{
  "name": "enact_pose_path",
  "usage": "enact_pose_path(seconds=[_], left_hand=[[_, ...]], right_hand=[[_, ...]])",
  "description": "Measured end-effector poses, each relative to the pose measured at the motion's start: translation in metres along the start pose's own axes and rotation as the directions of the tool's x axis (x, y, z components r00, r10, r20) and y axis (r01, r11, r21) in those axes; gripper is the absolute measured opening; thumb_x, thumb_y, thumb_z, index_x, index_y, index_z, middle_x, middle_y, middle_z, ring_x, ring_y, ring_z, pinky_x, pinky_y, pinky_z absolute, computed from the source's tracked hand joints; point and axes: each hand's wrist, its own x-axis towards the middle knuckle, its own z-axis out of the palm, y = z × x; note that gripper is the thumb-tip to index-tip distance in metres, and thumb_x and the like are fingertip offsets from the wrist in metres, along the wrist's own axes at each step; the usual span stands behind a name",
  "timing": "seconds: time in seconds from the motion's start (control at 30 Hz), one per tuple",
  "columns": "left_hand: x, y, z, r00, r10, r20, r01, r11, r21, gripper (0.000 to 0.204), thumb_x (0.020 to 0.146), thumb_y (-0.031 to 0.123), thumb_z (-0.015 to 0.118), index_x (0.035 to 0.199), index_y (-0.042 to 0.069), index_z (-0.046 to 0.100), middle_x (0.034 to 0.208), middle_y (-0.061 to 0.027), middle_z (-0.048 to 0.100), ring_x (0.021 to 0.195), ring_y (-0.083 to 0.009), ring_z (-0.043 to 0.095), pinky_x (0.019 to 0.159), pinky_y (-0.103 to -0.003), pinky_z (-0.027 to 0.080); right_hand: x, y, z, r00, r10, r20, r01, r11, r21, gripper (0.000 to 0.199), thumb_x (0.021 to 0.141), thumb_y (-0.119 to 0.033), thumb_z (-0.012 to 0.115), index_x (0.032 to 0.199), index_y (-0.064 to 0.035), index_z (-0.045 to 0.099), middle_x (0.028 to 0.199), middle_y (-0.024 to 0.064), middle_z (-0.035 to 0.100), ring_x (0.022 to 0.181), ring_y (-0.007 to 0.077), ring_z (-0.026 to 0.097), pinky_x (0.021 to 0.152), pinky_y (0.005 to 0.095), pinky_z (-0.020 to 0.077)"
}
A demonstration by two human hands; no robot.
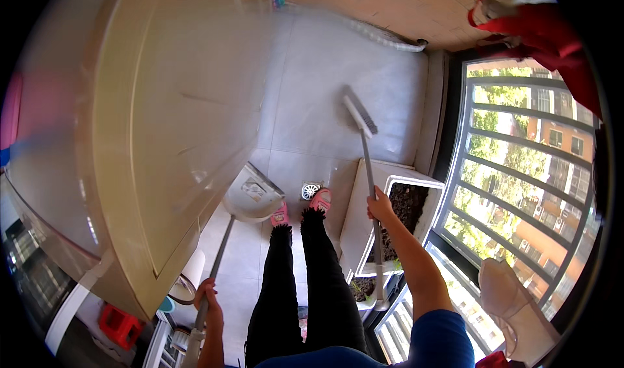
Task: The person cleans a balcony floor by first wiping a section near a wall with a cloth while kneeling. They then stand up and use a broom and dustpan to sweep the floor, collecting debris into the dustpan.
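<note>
While your bare right hand (381,207) is gripping a grey-handled white broom (359,116) over grey floor tiles (312,62) | bare left hand (209,306) is clasping a white long-handled dustpan (250,202) | sweeping seemingly is proceeding, remainder indiscernible

The lower edge is cutting off the dustpan handle (222,251), the dark rim is cropping the red cloth (543,39), and the right forearm (416,254) is hiding part of the planter (356,218).
</note>
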Motion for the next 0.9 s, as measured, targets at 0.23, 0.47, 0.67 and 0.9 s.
enact_pose_path(seconds=[0.23,0.47,0.67,0.9], left_hand=[[-0.010,0.000,0.057,0.959,0.199,0.202,-0.145,0.956,-0.255,0.005,0.078,0.001,0.060,0.082,0.001,0.056,0.088,-0.0100,0.059,0.076,-0.0142,0.054,0.068,-0.026,0.045],[0.005,0.043,0.141,0.929,0.298,0.218,-0.224,0.925,-0.307,0.007,0.079,0.002,0.060,0.083,0.000,0.055,0.082,-0.0086,0.059,0.074,-0.0146,0.055,0.070,-0.026,0.045],[0.037,0.121,0.185,0.854,0.370,0.366,-0.313,0.927,-0.205,0.007,0.082,0.006,0.057,0.080,0.000,0.055,0.073,-0.0057,0.057,0.065,-0.0115,0.051,0.062,-0.024,0.043],[0.058,0.168,0.222,0.821,0.445,0.359,-0.407,0.895,-0.181,0.013,0.081,0.006,0.057,0.072,-0.001,0.050,0.064,-0.0081,0.049,0.056,-0.0151,0.045,0.055,-0.027,0.039]], right_hand=[[-0.016,-0.032,-0.046,0.980,-0.199,-0.021,0.198,0.979,-0.054,0.051,0.085,-0.019,0.049,0.133,-0.0122,0.033,0.055,0.0055,0.050,0.041,0.0132,0.048,0.039,0.0291,0.0421],[0.064,-0.075,-0.026,0.979,-0.202,-0.022,0.198,0.973,-0.119,0.041,0.084,-0.017,0.045,0.125,-0.0155,0.045,0.061,0.0105,0.056,0.044,0.0177,0.052,0.042,0.0317,0.0445],[0.087,0.055,-0.078,0.682,-0.730,-0.044,0.521,0.527,-0.671,0.039,0.085,-0.017,0.046,0.124,-0.0172,0.047,0.064,0.0088,0.057,0.042,0.0160,0.049,0.040,0.0307,0.0435],[-0.023,-0.032,-0.134,0.995,-0.002,-0.097,-0.022,0.969,-0.247,0.036,0.084,-0.014,0.045,0.120,-0.0163,0.051,0.078,0.0204,0.061,0.066,0.0334,0.061,0.059,0.0405,0.0484]])
